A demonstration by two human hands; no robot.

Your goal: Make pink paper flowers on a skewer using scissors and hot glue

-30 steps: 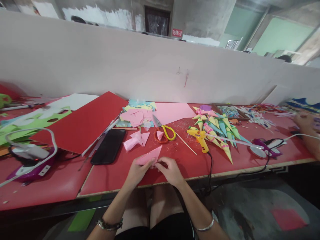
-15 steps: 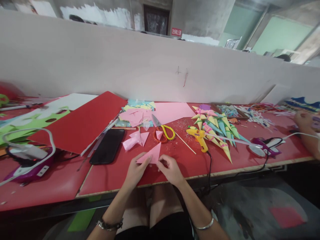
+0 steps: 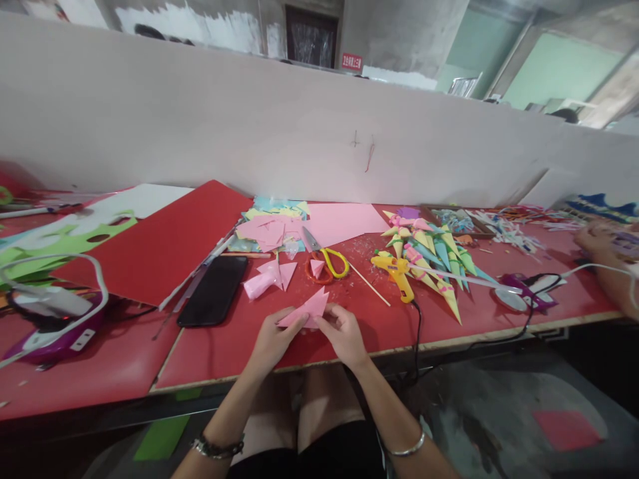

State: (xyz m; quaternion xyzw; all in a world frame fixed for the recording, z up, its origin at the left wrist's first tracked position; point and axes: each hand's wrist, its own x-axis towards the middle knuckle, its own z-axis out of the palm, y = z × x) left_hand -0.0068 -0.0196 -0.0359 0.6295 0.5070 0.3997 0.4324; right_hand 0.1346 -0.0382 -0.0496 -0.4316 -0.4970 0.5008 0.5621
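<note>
Between my two hands, near the table's front edge, is a folded piece of pink paper [image 3: 310, 307] with its point up and to the right. My left hand [image 3: 273, 338] pinches its left part, thumb on top. The fingers of my right hand [image 3: 343, 334] grip its right side. Just beyond lie scissors [image 3: 334, 263] with one yellow and one orange handle, a small pink paper piece [image 3: 317, 268] resting on them. To their left are a pink roll [image 3: 260, 282] and a pink paper triangle [image 3: 287, 273]. A thin wooden stick [image 3: 369, 284] lies to the right.
A yellow glue gun [image 3: 397, 273] with a black cord lies beside a pile of paper cones [image 3: 439, 249]. On the left are a black phone [image 3: 213, 291], red card [image 3: 160, 246] and a purple power strip [image 3: 62, 339]. Another person's hand [image 3: 596, 243] is at far right.
The pink paper has been folded further at its right side and now shows a second point. My right hand's fingers have moved in over its edge.
</note>
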